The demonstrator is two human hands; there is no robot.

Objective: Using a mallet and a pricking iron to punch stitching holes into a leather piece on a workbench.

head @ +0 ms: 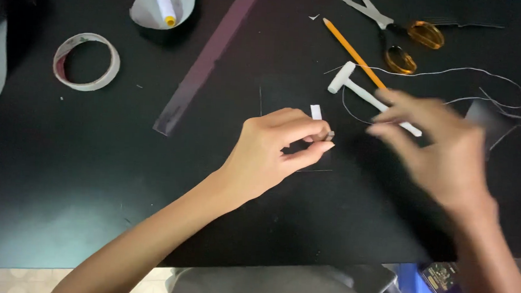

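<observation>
Resting on the black tabletop (66, 173), left hand (272, 150) pinches a small white strip (316, 112); blurred right hand (441, 154), fingers spread.

I see a black bench (66, 173) carrying everything here; on its far left lies a roll of pale tape (87, 61), flat on its side; beside it, running diagonally, a clear plastic ruler (208, 59); at the top edge a grey scrap (161, 7) with a white thread spool (165, 4) on it; to the right an orange pencil (352, 51), and just beyond its top end scissors with amber handles (403, 38); a small white T-shaped tool (356, 92) crosses the pencil; loose white thread (480, 71) loops across the right side; a dark square sheet (280, 92) lies mid-bench, with a small white strip (316, 112) on it.
</observation>
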